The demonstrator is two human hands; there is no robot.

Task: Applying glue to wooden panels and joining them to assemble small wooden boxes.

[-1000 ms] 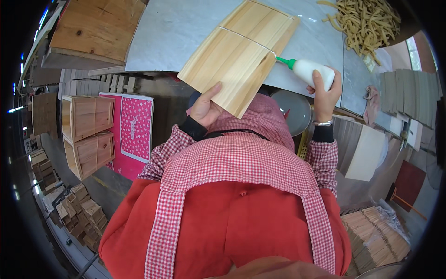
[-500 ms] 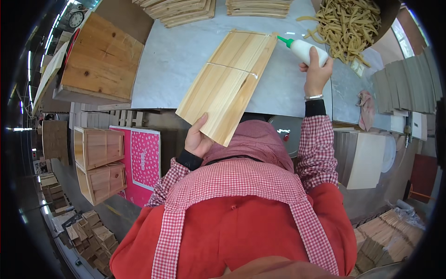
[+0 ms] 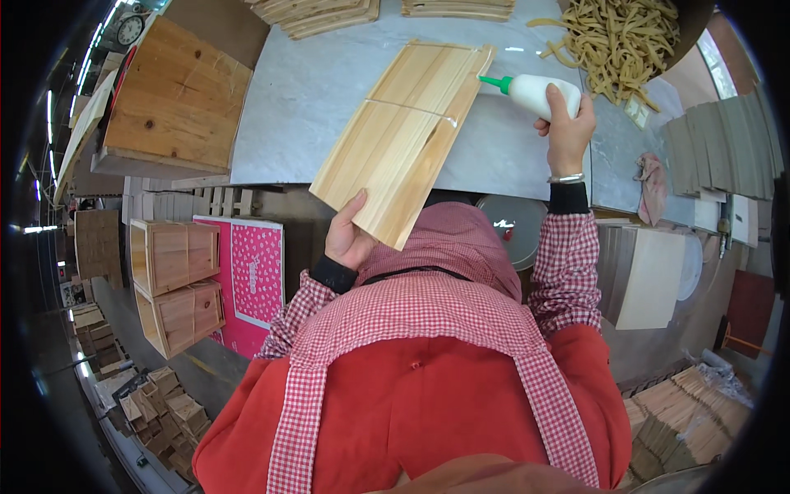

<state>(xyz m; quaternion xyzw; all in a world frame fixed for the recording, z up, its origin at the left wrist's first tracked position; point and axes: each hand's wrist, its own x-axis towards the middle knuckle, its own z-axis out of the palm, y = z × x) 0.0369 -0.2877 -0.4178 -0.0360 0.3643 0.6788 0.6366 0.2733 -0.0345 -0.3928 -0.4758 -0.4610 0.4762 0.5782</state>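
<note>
My left hand (image 3: 349, 235) grips the near left corner of a pale wooden panel (image 3: 391, 144), thumb on top and fingers hidden beneath. Tilted, the panel reaches out over the table, and a groove crosses it with a white wet-looking spot at its right end. In my right hand (image 3: 566, 128) is a white squeeze bottle (image 3: 535, 95) with a green nozzle. It lies nearly level, its tip pointing left at the panel's right edge near the far corner. Whether the tip touches the wood I cannot tell.
The panel is above a grey marbled table (image 3: 304, 90). Stacked wooden panels (image 3: 457, 8) lie at its far edge. A container of tan strips (image 3: 621, 49) stands far right, near a pink cloth (image 3: 651, 188). A large wooden box (image 3: 177, 95) is at the left, a round stool (image 3: 514, 226) below the table edge.
The bottle has turned closer to level, its tip moving slightly left and down along the panel's right edge. The panel sits a little higher in view. Both hands keep their hold.
</note>
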